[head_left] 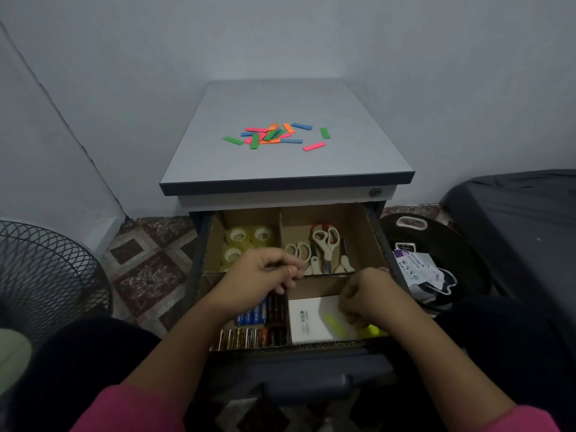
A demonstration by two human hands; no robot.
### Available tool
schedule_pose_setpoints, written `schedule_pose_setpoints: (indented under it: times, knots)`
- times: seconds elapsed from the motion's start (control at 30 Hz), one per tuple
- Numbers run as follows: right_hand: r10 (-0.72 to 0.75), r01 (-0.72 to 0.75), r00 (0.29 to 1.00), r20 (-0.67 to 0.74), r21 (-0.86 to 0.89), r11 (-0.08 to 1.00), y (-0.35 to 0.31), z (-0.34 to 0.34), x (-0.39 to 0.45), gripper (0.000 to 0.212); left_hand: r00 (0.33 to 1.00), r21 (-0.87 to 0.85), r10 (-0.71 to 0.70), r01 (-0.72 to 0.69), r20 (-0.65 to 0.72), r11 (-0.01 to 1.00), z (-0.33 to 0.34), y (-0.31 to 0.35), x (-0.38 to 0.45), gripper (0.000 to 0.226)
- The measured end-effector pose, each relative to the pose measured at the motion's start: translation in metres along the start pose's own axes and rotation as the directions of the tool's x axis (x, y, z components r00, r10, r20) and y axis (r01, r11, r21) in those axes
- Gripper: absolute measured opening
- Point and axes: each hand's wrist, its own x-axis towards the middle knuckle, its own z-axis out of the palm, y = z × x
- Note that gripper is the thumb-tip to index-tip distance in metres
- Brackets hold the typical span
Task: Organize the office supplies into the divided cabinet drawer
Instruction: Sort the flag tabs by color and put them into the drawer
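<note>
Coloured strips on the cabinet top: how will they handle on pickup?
The strips look thin and flat, so probably light and hard to pinch off the smooth cabinet top. They overlap in a loose pile, so pushing likely scatters them. Flat shape: unlikely to roll.

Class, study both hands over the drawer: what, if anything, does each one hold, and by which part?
It cannot be told. The left hand and right hand both have curled fingers, but whatever they might pinch is hidden.

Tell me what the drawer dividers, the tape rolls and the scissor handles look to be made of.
Drawer dividers: likely corrugated cardboard, matte brown, with a fluted edge along the front wall.
Tape rolls: clear glossy plastic film, translucent yellowish, on pale cores.
Scissor handles: probably smooth moulded plastic, cream, one pair red.
</note>
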Motion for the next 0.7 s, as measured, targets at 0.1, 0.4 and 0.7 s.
schedule_pose_setpoints:
  times: [0.1, 0.4, 0.7]
  knots:
    - [-0.114, 0.096, 0.991, -0.075, -0.210, 0.973, 0.005, 0.002, 0.005, 0.013, 1.000, -0.004, -0.012, 0.012, -0.015, 1.000, -0.003, 0.000, 0.001, 0.024]
    - [-0.375, 0.356, 0.926, 0.028, -0.390, 0.849, 0.006, 0.016, 0.005, 0.039, 0.999, -0.020, -0.039, 0.039, -0.024, 0.999, -0.001, -0.005, 0.005, 0.024]
    - [-0.402, 0.385, 0.914, 0.052, -0.419, 0.822, -0.005, 0.022, 0.010, 0.036, 0.999, -0.037, -0.034, 0.034, 0.024, 0.999, -0.009, -0.005, 0.008, 0.022]
